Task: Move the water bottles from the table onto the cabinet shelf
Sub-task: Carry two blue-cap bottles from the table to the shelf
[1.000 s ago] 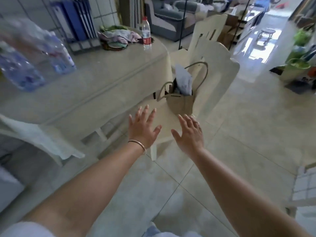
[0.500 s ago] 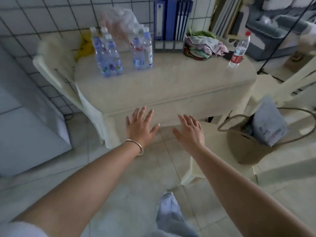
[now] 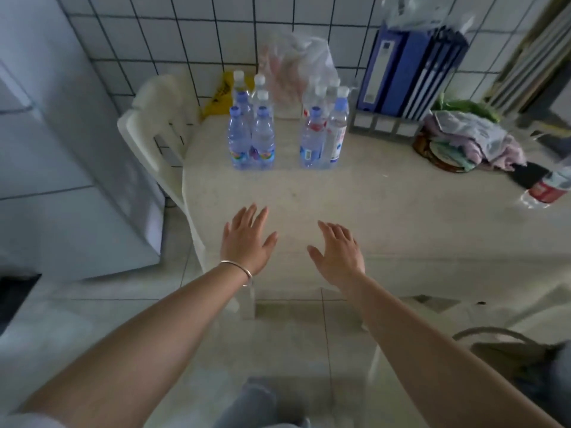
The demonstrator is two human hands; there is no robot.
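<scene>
The bench (image 3: 386, 193) has been faced since a second ago; both hands (image 3: 247, 242) are spread empty, bottles (image 3: 251, 134) untouched.

light: soft, even and cool, throwing only faint shadows beside the hands (image 3: 292, 247) | focus: hands showing fairly sharp, bottles (image 3: 285, 134) beyond them smearing slightly | blur: red-labelled bottle (image 3: 548, 189) far right of the hands streaking with motion | distortion: wall tiles (image 3: 173, 35) beyond the hands bowing toward the edges
</scene>
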